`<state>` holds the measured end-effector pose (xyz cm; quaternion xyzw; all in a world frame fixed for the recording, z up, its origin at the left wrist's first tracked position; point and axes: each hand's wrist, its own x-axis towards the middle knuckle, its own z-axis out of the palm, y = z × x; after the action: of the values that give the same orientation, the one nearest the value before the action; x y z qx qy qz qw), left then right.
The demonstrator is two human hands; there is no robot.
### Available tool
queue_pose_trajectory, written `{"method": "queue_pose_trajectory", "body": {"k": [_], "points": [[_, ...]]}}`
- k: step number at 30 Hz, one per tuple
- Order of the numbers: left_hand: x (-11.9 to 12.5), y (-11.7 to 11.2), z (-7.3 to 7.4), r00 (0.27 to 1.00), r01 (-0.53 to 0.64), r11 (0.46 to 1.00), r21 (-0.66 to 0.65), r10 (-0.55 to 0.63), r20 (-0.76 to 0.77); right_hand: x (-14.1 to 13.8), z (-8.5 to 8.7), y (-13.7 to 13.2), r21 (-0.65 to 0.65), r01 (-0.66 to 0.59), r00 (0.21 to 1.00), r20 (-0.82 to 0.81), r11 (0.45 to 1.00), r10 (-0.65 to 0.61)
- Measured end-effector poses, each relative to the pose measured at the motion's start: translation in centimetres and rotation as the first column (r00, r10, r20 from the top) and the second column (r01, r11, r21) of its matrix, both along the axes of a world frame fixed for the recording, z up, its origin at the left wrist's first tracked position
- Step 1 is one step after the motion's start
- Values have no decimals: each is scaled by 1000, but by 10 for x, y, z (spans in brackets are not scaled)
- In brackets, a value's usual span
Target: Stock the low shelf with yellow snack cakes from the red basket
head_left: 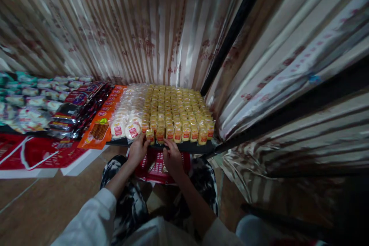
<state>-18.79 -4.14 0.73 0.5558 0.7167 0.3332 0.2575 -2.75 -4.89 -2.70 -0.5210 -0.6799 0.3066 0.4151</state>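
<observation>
Rows of small, clear-wrapped yellow snack cakes [178, 113] with red labels fill the right end of a dark shelf [193, 147]. At their front edge, my left hand [138, 150] has its fingers closed at the side of a front wrapped yellow cake [150, 137]. My right hand [173, 157] is close by, fingers partly bent and apart, the fingertips near another front cake [160, 135]. I see nothing held in it. Beneath both hands, a red plastic basket [157, 178] sits at my lap with a few small items inside.
Left of the cakes are round white wrapped crackers [133, 130], an orange snack bag [96, 128], dark red packets [72, 109] and green-white packets [37, 100]. A striped curtain [144, 27] hangs behind; a dark pole [230, 42] slants at right. A red-and-white box [43, 157] is lower left.
</observation>
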Motion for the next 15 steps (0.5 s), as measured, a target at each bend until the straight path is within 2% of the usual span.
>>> {"method": "queue_pose_trajectory", "body": {"k": [5,11,15], "points": [[6,7,-4,996,2,999,49,-6,90,3,-1,1,-18,-17,1000,16,1000,17],[9,7,-5,998,-29,999,42,31,-60,2,-9,4,-7,-62,997,46,998,62],[10,6,-4,997,-36,999,14,37,-69,3,-14,4,-11,-83,993,84,997,83]]}}
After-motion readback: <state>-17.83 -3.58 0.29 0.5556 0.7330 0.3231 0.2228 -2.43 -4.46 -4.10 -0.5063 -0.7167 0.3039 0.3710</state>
